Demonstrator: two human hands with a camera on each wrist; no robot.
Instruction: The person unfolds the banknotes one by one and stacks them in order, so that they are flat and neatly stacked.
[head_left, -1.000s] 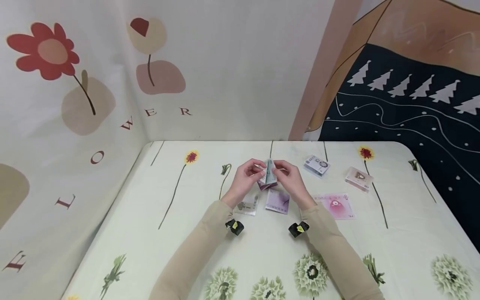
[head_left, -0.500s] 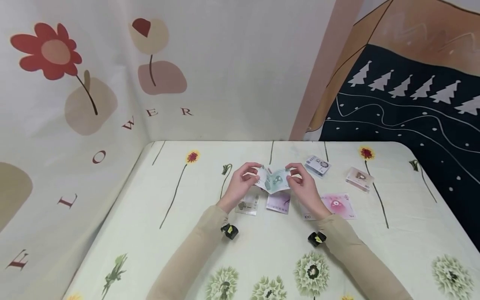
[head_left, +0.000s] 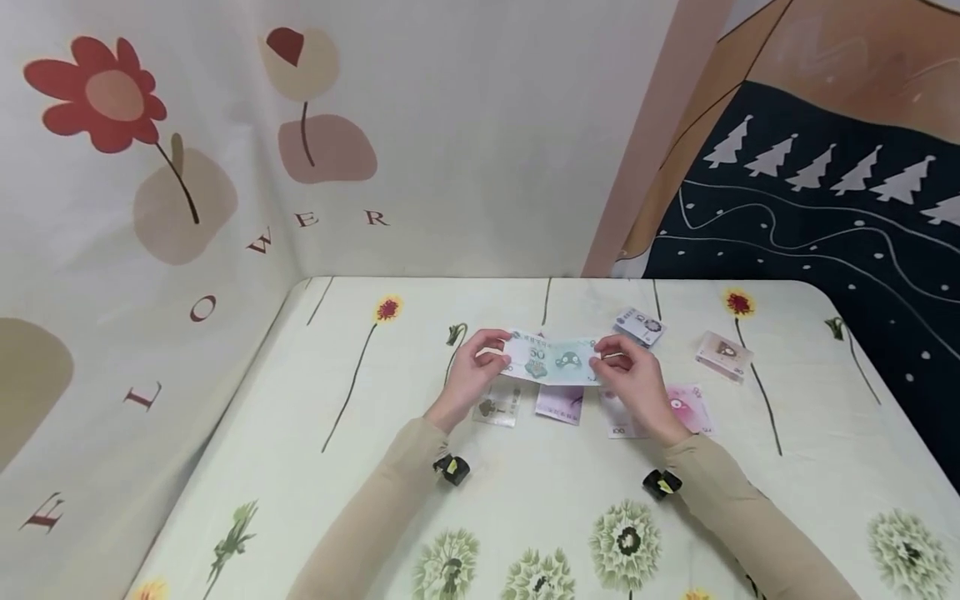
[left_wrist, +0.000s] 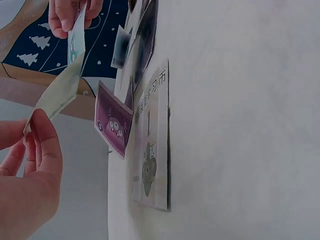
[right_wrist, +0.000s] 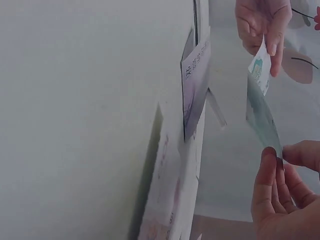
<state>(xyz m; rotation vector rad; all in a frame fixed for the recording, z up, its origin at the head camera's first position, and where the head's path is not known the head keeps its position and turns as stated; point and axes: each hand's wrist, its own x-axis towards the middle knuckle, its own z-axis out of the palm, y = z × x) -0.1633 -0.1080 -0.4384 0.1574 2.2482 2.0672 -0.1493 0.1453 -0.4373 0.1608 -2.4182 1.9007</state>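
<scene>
A green banknote (head_left: pixel 553 360) printed with 50 and a cartoon face is stretched above the table, a centre crease showing. My left hand (head_left: pixel 469 377) pinches its left end between thumb and fingers; my right hand (head_left: pixel 636 383) pinches the other end. In the left wrist view the note (left_wrist: pixel 57 95) bends at the crease. Below it on the table lie a grey-green note (head_left: pixel 497 407) and a purple note (head_left: pixel 561 403). A pink 100 note (head_left: pixel 693 407) is partly covered by the right hand. A folded magenta note (left_wrist: pixel 115 122) stands up in the left wrist view.
Folded notes, one grey-blue (head_left: pixel 639 326) and one brownish (head_left: pixel 724 356), lie at the back right. The table (head_left: pixel 547 483) has a flower-printed cloth, with a printed curtain (head_left: pixel 465 167) hanging behind it.
The green note was folded between close-set fingers; it has been opened out nearly flat. My hands have moved apart, the right one further to the right.
</scene>
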